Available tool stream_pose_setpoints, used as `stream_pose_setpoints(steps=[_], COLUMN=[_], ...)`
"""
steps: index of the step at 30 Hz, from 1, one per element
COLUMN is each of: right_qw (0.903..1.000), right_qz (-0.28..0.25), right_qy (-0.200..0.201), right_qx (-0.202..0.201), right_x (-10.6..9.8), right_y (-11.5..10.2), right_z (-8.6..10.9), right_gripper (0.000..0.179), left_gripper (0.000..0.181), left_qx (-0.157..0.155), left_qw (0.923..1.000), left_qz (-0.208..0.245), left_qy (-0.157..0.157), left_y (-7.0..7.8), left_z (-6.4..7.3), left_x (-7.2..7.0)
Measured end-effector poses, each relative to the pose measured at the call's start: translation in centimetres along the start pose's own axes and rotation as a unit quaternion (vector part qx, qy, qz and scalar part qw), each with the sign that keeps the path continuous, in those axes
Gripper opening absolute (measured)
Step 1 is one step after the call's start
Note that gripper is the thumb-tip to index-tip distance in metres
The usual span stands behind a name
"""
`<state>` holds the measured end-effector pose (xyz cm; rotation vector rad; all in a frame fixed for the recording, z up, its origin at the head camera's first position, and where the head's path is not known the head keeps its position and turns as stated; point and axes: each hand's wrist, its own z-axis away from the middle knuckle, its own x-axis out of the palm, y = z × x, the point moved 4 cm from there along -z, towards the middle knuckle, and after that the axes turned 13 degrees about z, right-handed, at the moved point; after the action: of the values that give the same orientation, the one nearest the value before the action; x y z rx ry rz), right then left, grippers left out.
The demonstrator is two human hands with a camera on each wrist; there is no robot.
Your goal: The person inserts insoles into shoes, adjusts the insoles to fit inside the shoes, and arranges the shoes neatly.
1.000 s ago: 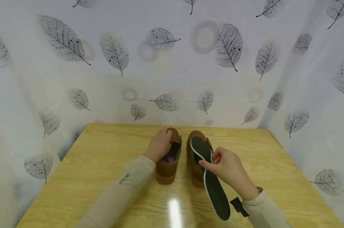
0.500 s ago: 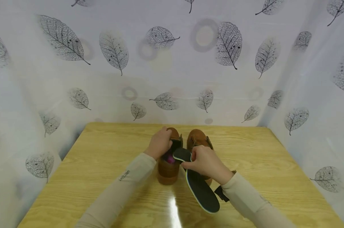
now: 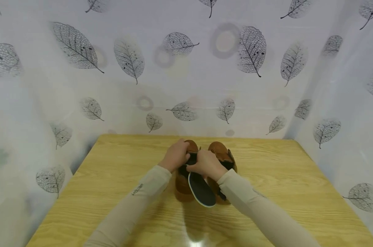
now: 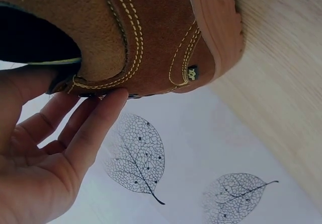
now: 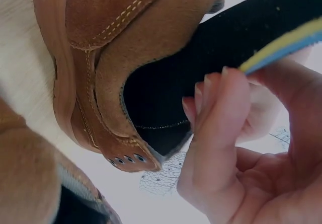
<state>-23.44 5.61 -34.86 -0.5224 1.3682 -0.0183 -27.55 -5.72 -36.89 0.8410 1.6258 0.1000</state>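
Two brown suede shoes stand side by side on the table, toes pointing away. My left hand (image 3: pixel 175 156) grips the left shoe (image 3: pixel 183 193) at the front of its opening; in the left wrist view the thumb and fingers hold the edge by the tongue. Over that shoe, my right hand (image 3: pixel 208 164) pinches a black insole (image 3: pixel 202 191) with a yellow and blue edge (image 5: pixel 282 45). The insole's front end lies in the shoe's dark opening (image 5: pixel 156 93), and its heel end sticks out toward me, tilted. How deep the tip sits is hidden. My right forearm partly covers the right shoe (image 3: pixel 218 148).
The wooden table (image 3: pixel 112 192) reaches back to a white curtain (image 3: pixel 186 79) printed with grey leaves, which also hangs at both sides. The right shoe stands close beside the left one, with its flap sticking up.
My right hand has carried the insole leftward from above the right shoe to the left shoe, front end into the opening. My left hand keeps its grip. The pink patch inside is now covered.
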Motion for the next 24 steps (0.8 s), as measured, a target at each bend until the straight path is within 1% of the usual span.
stream_pose_setpoints(steps=[5, 9, 13, 17, 20, 24], right_qw=[0.9999, 0.9995, 0.9973, 0.9929, 0.9897, 0.9838], right_qz=[-0.010, 0.004, 0.038, 0.087, 0.118, 0.160], right_qy=[0.009, 0.030, 0.063, 0.080, 0.080, 0.080], right_qx=[-0.003, 0.008, 0.008, 0.009, 0.013, 0.008], right_x=[0.5, 0.9, 1.4, 2.0, 2.2, 1.6], right_y=[0.0, 0.2, 0.0, -0.6, -1.1, -2.0], right_z=[-0.9, -1.7, -2.4, -2.6, -2.2, -0.8], right_gripper=[0.042, 0.043, 0.042, 0.043, 0.042, 0.046], left_gripper=[0.028, 0.028, 0.027, 0.026, 0.025, 0.024], left_qx=[-0.010, -0.018, -0.026, -0.032, -0.032, -0.029], left_qw=[0.9997, 0.9993, 0.9988, 0.9987, 0.9989, 0.9992], left_qz=[0.018, 0.024, 0.029, 0.028, 0.024, 0.020], left_qy=[-0.011, -0.020, -0.028, -0.026, -0.023, -0.022], left_y=[-0.1, -0.4, -0.4, -0.4, -0.3, -0.3], left_z=[-0.1, -0.2, -0.3, -0.3, -0.3, -0.2], left_x=[-0.1, 0.1, 0.2, 0.1, 0.1, 0.1])
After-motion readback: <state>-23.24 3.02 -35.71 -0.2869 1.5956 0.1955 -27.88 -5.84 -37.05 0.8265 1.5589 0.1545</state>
